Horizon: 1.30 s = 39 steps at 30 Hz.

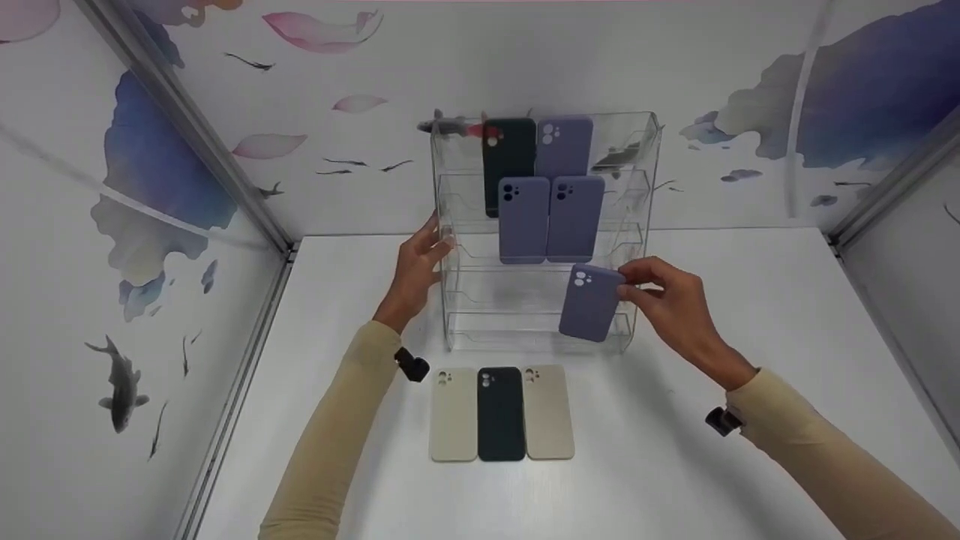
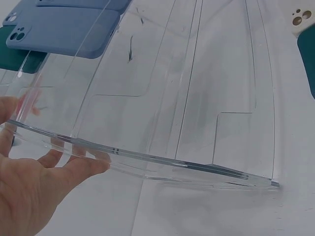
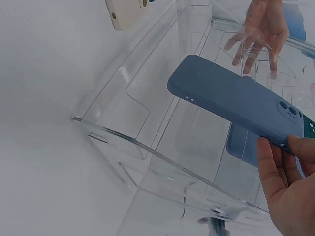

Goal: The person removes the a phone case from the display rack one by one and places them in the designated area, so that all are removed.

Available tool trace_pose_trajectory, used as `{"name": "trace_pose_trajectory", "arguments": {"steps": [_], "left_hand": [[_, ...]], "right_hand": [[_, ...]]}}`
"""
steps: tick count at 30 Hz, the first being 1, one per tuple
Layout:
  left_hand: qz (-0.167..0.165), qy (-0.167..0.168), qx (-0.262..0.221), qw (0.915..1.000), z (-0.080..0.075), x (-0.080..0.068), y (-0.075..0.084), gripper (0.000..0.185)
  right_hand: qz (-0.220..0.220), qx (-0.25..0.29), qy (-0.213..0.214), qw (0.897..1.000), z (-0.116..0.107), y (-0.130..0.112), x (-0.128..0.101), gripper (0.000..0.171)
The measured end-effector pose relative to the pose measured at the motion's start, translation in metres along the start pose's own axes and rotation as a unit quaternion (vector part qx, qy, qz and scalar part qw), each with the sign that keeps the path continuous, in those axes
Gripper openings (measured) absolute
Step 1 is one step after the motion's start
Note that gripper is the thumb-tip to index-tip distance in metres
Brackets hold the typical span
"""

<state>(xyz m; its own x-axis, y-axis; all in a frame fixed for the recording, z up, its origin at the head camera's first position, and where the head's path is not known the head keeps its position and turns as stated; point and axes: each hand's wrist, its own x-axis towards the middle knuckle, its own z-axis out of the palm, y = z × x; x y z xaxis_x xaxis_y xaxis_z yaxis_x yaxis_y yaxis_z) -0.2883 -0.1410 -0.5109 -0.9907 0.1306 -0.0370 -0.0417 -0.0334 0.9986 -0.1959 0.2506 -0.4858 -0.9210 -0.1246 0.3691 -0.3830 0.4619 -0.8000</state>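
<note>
I am looking into a small staged booth rather than a real shop or home. A plain white table (image 1: 675,465) fills the floor of it, closed in on three sides by white wall panels (image 1: 585,60) printed with ink-style fish, pink petals and blue washes, joined at the corners by grey metal strips (image 1: 217,150). What stands on the table gives it the look of a mock retail counter: a clear acrylic tiered display rack (image 1: 645,150) with phone cases (image 1: 551,219) standing in its upper rows, and three more cases (image 1: 501,412) laid side by side in front of it. The light is even and flat, like a studio's.
</note>
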Motion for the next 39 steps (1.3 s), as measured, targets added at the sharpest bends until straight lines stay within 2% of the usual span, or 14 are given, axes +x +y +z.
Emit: {"name": "trace_pose_trajectory", "arguments": {"steps": [11,17,24,31,39], "left_hand": [[0.002,0.001,0.008,1.0000,0.000,0.001,0.000,0.069],[0.001,-0.003,-0.001,1.0000,-0.001,0.001,0.000,0.069],[0.004,-0.001,0.014,0.9999,-0.001,0.001,-0.002,0.071],[0.001,-0.002,0.003,1.0000,-0.001,0.001,-0.002,0.071],[-0.003,-0.002,0.000,1.0000,-0.002,0.001,-0.001,0.071]], "right_hand": [[0.020,-0.005,-0.001,1.000,-0.013,0.018,-0.010,0.026],[0.022,-0.012,0.002,1.000,-0.015,0.024,-0.014,0.025],[0.027,-0.021,-0.001,0.999,-0.016,0.031,-0.021,0.026],[0.033,-0.013,-0.016,0.999,-0.017,0.035,-0.030,0.025],[0.048,-0.031,-0.040,0.998,-0.016,0.038,-0.043,0.026]]}}
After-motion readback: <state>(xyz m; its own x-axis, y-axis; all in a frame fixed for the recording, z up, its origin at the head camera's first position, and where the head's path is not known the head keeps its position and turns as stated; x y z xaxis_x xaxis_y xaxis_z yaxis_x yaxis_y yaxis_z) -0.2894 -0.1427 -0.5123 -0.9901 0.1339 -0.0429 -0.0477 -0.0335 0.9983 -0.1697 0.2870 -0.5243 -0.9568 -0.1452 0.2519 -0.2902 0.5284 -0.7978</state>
